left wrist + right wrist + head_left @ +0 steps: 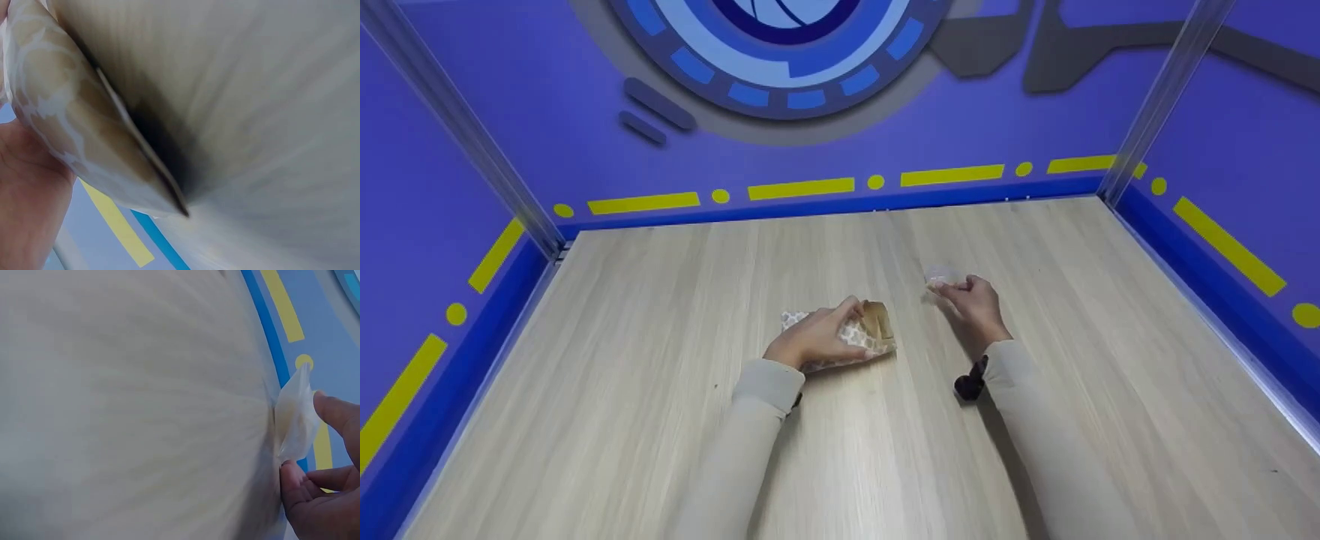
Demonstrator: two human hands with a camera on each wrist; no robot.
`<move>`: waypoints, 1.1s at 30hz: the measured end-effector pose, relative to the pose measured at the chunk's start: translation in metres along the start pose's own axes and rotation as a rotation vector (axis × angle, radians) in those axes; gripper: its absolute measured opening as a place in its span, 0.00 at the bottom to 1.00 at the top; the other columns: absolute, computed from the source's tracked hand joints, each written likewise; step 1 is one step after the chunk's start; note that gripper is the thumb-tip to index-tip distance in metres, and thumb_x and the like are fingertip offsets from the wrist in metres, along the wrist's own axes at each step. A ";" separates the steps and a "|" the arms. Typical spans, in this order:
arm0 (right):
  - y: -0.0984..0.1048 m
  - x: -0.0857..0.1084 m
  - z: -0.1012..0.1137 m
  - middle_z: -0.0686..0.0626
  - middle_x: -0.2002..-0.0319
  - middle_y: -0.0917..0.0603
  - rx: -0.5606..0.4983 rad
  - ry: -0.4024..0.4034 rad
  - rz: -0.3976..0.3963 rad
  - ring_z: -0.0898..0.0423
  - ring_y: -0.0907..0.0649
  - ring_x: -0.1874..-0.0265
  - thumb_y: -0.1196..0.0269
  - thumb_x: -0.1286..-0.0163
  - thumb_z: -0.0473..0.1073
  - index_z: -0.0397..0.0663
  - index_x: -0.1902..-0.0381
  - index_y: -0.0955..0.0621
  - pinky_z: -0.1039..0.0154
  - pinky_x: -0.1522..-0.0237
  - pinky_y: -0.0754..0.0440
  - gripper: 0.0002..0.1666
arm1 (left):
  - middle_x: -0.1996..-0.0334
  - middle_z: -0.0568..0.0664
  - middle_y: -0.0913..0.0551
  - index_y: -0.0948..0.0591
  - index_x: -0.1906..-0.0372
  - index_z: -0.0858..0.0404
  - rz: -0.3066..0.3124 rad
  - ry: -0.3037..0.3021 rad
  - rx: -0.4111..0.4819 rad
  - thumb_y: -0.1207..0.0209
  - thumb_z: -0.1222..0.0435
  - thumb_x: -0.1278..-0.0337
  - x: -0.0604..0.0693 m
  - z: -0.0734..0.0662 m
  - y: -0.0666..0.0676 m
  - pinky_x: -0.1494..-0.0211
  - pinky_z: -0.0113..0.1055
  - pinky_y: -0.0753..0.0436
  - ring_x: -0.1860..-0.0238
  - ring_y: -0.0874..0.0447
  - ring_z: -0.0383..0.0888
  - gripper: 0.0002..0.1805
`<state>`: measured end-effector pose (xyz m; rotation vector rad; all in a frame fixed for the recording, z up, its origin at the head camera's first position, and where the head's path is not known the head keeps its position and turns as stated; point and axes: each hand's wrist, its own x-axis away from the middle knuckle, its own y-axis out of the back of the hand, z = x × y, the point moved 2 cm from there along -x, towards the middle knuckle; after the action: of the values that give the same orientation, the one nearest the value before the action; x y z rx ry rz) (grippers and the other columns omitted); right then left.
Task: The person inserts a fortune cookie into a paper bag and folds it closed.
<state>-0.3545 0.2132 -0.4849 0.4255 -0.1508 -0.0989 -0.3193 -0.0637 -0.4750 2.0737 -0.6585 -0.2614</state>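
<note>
Item: one soft pouch, white with tan blotches and a plain brown lining [855,335], low over the middle of the table, its mouth facing right. I cannot tell whether it bears on the wood; its contents are hidden from me.

Item: left hand [814,339], fingers and thumb curled about the pouch, gripping it across the body just behind the mouth. Hazard, as I judge it: too hard a squeeze would crease the thin wall and narrow the mouth; too slack a hold would let the pouch roll or tip.

Item: one small, limp sachet of translucent plastic film [941,275], to the right of the pouch and apart from it.

Item: right hand [976,309], pinching the sachet near its edge between fingers and thumb. Hazard: with so little film held, it could slip free, or fold and snag on the pouch's rim if brought across.

Item: one pale wood-grain table [660,337]. Hazard: clear film shows faintly against it, so I could lose sight of a dropped sachet.
</note>
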 end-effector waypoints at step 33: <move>-0.001 -0.004 -0.008 0.38 0.46 0.29 0.007 -0.037 0.026 0.46 0.28 0.48 0.36 0.36 0.44 0.32 0.44 0.35 0.53 0.44 0.28 0.31 | 0.45 0.45 0.21 0.35 0.38 0.49 -0.010 -0.018 0.003 0.35 0.40 0.54 -0.001 0.000 -0.001 0.50 0.41 0.22 0.54 0.21 0.43 0.39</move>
<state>-0.3577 0.2162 -0.4927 0.4288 -0.1932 -0.0812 -0.3198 -0.0630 -0.4755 2.0806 -0.6594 -0.2854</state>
